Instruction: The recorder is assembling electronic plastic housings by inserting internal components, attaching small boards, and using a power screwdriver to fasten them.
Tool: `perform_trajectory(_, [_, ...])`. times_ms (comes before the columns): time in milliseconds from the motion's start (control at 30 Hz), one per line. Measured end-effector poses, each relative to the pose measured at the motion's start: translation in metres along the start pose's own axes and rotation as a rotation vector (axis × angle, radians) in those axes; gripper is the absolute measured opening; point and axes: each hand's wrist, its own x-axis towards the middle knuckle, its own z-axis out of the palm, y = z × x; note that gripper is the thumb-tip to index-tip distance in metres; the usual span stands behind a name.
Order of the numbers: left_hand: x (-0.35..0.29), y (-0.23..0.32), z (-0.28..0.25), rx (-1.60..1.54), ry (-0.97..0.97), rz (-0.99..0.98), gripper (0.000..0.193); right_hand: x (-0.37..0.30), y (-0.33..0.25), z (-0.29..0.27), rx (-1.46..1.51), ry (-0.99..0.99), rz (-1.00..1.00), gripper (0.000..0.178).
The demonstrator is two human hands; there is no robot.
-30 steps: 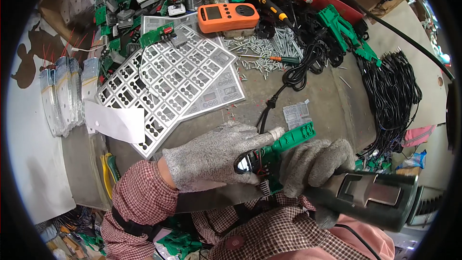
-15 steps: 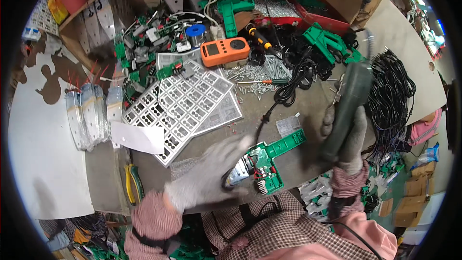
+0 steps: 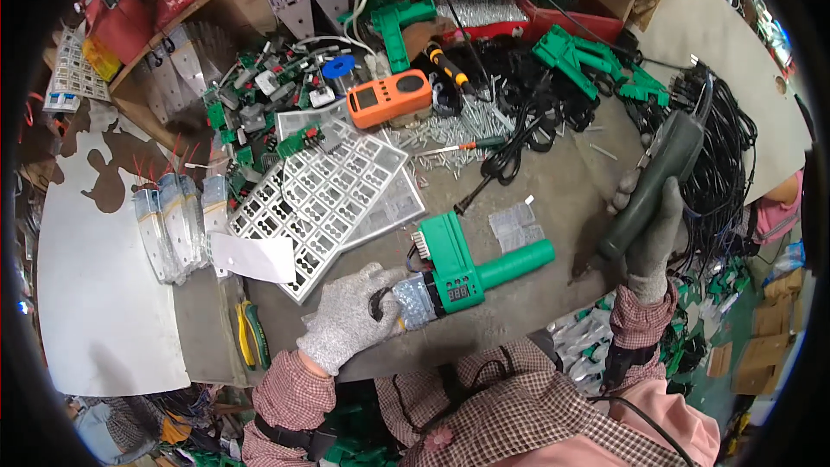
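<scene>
My left hand [image 3: 350, 316], in a grey knit glove, is closed around the plastic-wrapped metal end [image 3: 416, 302] of a green handheld tool [image 3: 453, 258]. This tool lies on the bench with its small display panel facing up and its round handle toward the right. A black cord with a strain relief runs away from its far side. My right hand [image 3: 653, 229], also gloved, grips a dark green electric screwdriver [image 3: 653, 177], tilted with its lower end toward the bench. The screwdriver is raised to the right of the green tool and apart from it.
An orange meter [image 3: 389, 99], loose screws [image 3: 484, 125] and a hand screwdriver [image 3: 467, 146] lie beyond. White label sheets [image 3: 333, 190] and yellow-green pliers [image 3: 252, 335] are to the left. Black cords [image 3: 713, 147] pile up at the right; green housings [image 3: 566, 60] stand at the back.
The green tool has turned from its open side, with wiring showing, to its display side up. My left hand now grips its wrapped end. The electric screwdriver has shifted slightly right.
</scene>
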Motion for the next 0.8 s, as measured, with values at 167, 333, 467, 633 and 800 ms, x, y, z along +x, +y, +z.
perform_trajectory(167, [0.007, 0.012, -0.008, 0.081, -0.106, -0.058, 0.048, 0.002, -0.017, 0.015, 0.219, -0.293, 0.042, 0.084])
perform_trajectory(333, [-0.024, 0.018, -0.001, 0.533, 0.039, 0.329, 0.061, -0.003, -0.031, 0.033, 0.555, -0.639, 0.124, 0.08])
perform_trajectory(467, [-0.028, 0.02, 0.001, 0.166, 0.017, 0.186, 0.088, -0.019, -0.021, 0.053, 0.631, -0.618, 0.075, 0.075])
perform_trajectory(633, [0.029, 0.02, -0.003, -0.062, -0.152, 0.244, 0.109, -0.038, 0.03, 0.074, 0.47, -0.572, -0.1, 0.078])
perform_trajectory(800, [0.049, 0.007, 0.007, -0.103, -0.289, 0.426, 0.113, -0.042, 0.047, 0.097, 0.44, -0.641, -0.073, 0.072])
